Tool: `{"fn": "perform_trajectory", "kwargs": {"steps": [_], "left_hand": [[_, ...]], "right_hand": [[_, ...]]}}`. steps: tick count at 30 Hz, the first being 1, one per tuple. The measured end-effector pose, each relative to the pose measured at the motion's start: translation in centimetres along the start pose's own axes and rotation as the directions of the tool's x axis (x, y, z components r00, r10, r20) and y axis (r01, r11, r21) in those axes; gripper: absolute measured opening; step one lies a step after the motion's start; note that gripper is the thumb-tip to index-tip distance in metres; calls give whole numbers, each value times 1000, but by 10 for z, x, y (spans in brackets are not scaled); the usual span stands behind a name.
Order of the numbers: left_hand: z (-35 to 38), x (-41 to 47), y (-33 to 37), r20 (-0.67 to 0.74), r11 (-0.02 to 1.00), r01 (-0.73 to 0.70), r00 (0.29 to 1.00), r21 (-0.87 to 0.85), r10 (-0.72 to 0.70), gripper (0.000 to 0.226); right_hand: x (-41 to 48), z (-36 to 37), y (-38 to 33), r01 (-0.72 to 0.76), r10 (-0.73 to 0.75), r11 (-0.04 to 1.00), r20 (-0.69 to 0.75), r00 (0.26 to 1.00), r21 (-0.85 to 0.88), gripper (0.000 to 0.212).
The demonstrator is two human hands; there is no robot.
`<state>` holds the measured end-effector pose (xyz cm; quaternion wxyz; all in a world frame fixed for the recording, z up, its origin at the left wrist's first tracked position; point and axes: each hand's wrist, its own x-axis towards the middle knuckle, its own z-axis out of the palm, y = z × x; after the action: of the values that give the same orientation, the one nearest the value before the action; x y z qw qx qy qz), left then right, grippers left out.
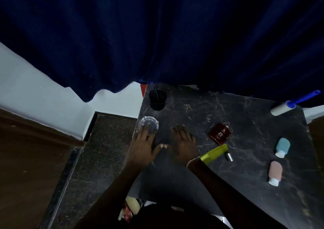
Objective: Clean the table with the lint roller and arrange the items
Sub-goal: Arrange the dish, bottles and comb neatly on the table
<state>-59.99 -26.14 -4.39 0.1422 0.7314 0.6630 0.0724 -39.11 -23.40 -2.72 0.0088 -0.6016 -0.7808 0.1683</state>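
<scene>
The person's left hand [142,147] is lying flat on the dark marbled stone table [245,123], its fingers [143,133] stretched straight, touching the clear round glass dish [149,122] at the left edge and gripping nothing. The right hand [184,145] is resting flat just beside it, fingers straight, holding nothing. The white lint roller with a blue handle [284,108] is lying at the table's far right corner, well apart from both hands, beyond a dark red box [220,133] and a yellow-green comb [214,152]
</scene>
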Motion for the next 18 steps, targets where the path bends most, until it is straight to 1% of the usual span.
{"fn": "perform_trajectory", "kwargs": {"steps": [2,6,11,15,18], "left_hand": [[2,-1,13,17,999,-29,999,42,28,77],[5,4,41,26,998,-57,998,7,57,78],[14,17,82,52,993,-113,992,36,111,79],[23,26,120,59,989,-145,988,23,144,78],[30,34,155,104,985,-172,980,21,169,79]], "right_hand": [[-10,-4,13,-36,36,999,-15,999,3,88],[-23,-13,37,-111,111,994,-34,993,3,88],[-42,-30,77,-160,161,987,-94,983,10,89],[-58,-40,114,-206,210,977,-79,974,53,86],[-70,-47,143,-256,261,964,-61,963,72,85]]}}
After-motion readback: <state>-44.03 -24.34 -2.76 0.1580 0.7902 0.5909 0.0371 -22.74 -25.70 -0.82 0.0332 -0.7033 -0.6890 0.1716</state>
